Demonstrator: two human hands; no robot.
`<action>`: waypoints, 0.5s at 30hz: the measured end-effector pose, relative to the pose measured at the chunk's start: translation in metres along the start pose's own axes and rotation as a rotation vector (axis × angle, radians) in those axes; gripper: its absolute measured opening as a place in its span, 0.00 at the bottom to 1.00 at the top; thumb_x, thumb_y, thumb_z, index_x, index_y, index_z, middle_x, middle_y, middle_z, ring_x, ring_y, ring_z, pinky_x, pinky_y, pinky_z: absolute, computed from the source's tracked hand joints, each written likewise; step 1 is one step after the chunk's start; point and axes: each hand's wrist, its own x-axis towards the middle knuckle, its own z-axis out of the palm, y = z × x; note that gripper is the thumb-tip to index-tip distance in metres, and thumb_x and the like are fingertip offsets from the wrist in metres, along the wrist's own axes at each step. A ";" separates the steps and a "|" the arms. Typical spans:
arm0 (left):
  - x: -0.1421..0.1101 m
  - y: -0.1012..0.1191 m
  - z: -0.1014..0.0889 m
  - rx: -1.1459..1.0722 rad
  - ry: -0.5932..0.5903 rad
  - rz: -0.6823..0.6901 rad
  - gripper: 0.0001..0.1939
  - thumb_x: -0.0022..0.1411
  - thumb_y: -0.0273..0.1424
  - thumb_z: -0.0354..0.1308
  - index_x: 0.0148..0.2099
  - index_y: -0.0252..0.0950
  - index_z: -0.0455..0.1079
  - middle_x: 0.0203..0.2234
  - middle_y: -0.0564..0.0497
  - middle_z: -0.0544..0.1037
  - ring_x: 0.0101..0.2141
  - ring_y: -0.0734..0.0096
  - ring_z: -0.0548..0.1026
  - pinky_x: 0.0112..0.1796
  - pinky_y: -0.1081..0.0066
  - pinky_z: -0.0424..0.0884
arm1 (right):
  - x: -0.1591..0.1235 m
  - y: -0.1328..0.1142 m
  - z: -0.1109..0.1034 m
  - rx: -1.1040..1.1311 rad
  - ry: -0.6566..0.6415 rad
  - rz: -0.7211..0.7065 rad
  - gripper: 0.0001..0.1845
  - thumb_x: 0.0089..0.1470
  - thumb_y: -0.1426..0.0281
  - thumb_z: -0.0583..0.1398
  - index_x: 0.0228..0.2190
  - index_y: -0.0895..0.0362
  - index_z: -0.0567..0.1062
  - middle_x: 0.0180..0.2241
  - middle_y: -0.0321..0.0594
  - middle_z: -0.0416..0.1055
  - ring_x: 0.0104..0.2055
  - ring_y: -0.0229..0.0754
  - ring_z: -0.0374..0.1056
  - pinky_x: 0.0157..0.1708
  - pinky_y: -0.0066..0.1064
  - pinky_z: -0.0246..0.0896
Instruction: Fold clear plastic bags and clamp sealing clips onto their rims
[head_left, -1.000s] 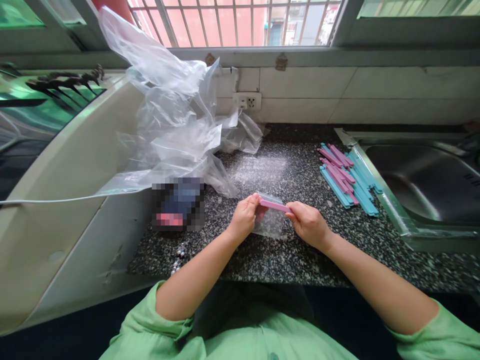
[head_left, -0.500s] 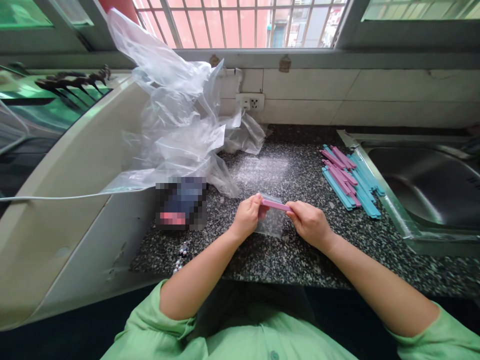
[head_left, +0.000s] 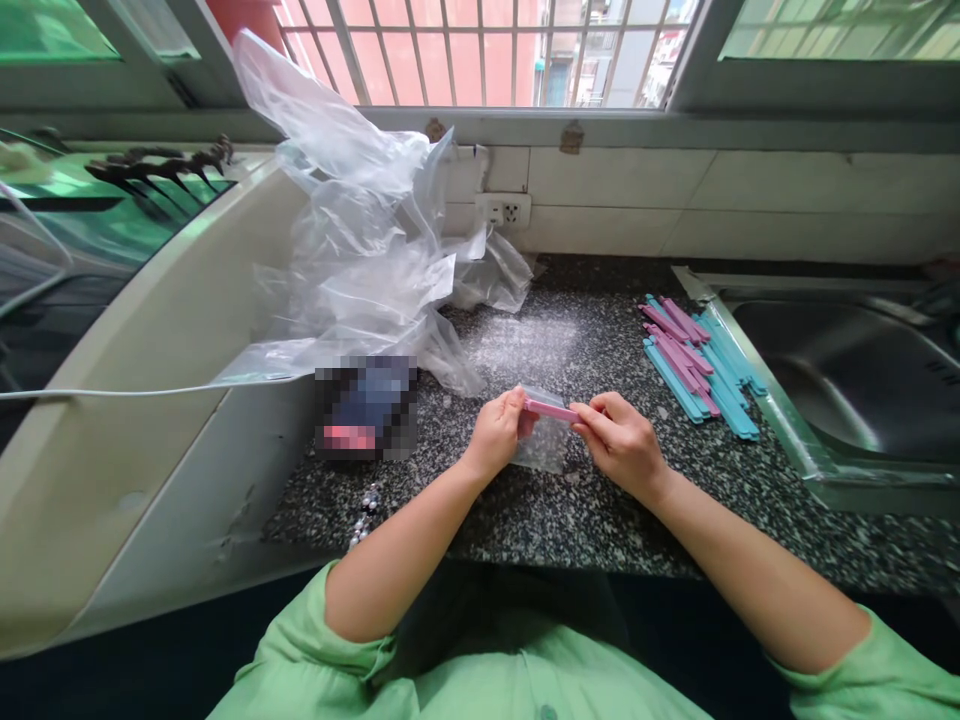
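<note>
1. Pink clip (head_left: 551,410): one, held level above the near middle of the table (head_left: 480,515), tilted slightly down to the right; lies across a bag. Whether it is snapped shut cannot be told.
2. Small clear bag (head_left: 541,452): one, thin, between the two hands, with a part showing on either side of the clip; contents, if any, not discernible.
3. Left hand (head_left: 495,437): fingers narrowed in a pinch on the clip's left end and the bag beside it.
4. Right hand (head_left: 624,443): thumb and forefinger pinched on the clip's right end; other fingers curled.
5. Loose clips (head_left: 731,402): a pile of pink and blue, on the right of the table, just beside the sink (head_left: 855,370).
6. Large clear plastic (head_left: 367,250): crumpled, far left.
7. Beads (head_left: 365,515): a short string, near left, by the left forearm.
8. Step in hand, as judged: fitting the clip across the bag.
9. Next move, as judged: calls for a steady left pinch, the bag kept flat, and firm right finger pressure at the clip's end.
</note>
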 end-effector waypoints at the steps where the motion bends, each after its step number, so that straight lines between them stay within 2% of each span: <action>1: 0.000 0.000 0.000 -0.016 0.002 -0.010 0.25 0.53 0.52 0.49 0.22 0.34 0.63 0.11 0.56 0.62 0.15 0.79 0.58 0.18 0.75 0.53 | 0.001 0.000 -0.001 0.002 0.010 -0.004 0.13 0.57 0.71 0.53 0.42 0.55 0.73 0.28 0.41 0.64 0.29 0.39 0.62 0.29 0.30 0.63; 15: 0.001 0.001 0.000 0.012 0.032 -0.006 0.25 0.54 0.53 0.48 0.22 0.35 0.61 0.12 0.57 0.61 0.14 0.79 0.56 0.18 0.74 0.52 | 0.003 -0.001 -0.005 0.131 0.090 -0.002 0.11 0.55 0.73 0.55 0.40 0.57 0.73 0.30 0.42 0.64 0.31 0.39 0.63 0.29 0.29 0.65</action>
